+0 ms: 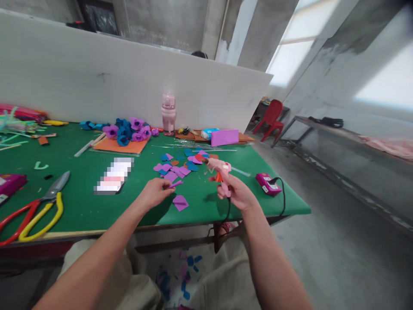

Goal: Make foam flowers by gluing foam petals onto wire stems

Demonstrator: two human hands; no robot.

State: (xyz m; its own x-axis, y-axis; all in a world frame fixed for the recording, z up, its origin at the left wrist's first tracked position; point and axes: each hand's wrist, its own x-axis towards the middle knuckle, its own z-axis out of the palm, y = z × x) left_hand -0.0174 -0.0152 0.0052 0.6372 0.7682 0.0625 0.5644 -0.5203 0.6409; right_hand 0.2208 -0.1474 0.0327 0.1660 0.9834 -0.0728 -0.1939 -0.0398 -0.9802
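My left hand (157, 192) pinches a small rolled purple paper piece (176, 184) over the near part of the green table. In my right hand (238, 193) is a pink glue gun (222, 168) with an orange trigger; its nozzle points left and its black cord hangs down past the table edge. A single purple petal (180, 203) lies just in front of my left hand. Beyond both hands, several cut pieces in purple, blue and orange (177, 171) are scattered in a loose pile.
Finished purple and blue flowers (124, 131) rest on an orange sheet (119, 145). Large scissors (48, 206) and a phone (114, 176) lie to the left. A pink bottle (168, 115) stands by the white board (129, 82). A purple power box (268, 184) sits at right.
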